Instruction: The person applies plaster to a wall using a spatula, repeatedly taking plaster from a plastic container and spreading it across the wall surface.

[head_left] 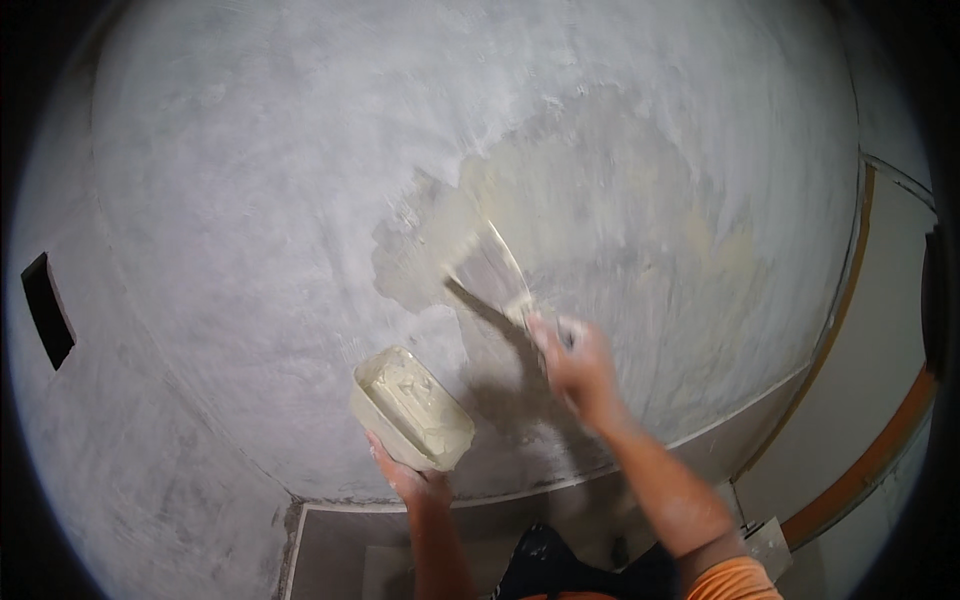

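My right hand (580, 365) is wrapped round the handle of a wide putty knife (490, 270). Its blade lies at the grey wall (270, 200), over a damp-looking patch of beige filler (560, 190), and throws a dark shadow below. Lower and to the left, my left hand (405, 475) grips a small rectangular tub (385, 405) from underneath. Pale, creamy filler (420, 400) coats the inside of the tub, which is tilted so that its opening faces up. Whitish smears mark my fingers and right forearm.
A dark rectangular hole (48, 310) is cut in the side wall at the left. To the right stands a pale panel with an orange-brown frame (850, 300). A light ledge edge (400, 507) runs along the wall's bottom, above a grey surface.
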### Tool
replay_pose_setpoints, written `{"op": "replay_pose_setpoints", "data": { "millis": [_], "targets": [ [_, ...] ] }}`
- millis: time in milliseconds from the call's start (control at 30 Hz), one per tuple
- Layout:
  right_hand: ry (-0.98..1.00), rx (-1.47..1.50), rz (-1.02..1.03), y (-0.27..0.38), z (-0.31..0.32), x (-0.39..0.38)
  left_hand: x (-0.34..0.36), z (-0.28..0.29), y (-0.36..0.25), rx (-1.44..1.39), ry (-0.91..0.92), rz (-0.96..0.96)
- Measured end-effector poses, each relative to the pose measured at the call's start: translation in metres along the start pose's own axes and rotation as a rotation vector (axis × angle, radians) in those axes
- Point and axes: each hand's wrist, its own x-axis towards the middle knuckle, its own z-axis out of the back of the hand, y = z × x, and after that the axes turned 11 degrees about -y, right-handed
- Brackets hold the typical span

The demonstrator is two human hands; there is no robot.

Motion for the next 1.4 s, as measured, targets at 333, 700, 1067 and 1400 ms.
{"op": "replay_pose_setpoints", "data": {
  "millis": [333, 700, 1067, 1400],
  "targets": [
    [-0.112, -0.508, 0.436, 0.081, 0.0, 0.156, -0.003, -0.015, -0.01, -0.343, -0.013, 0.219],
    [-0.275, -0.955, 0.497, 0.117, 0.139, 0.148, 0.009, 0.003, -0.036, -0.232, -0.119, 0.128],
    [0.12, -0.745, 0.884, 0.181, 0.002, 0.065, -0.008, -0.029, -0.045, -0.25, -0.043, 0.161],
    [-0.158, -1.082, 0.462, 0.224, 0.116, 0.1, 0.0, -0.017, -0.041, -0.308, -0.064, 0.186]
  ]
}}
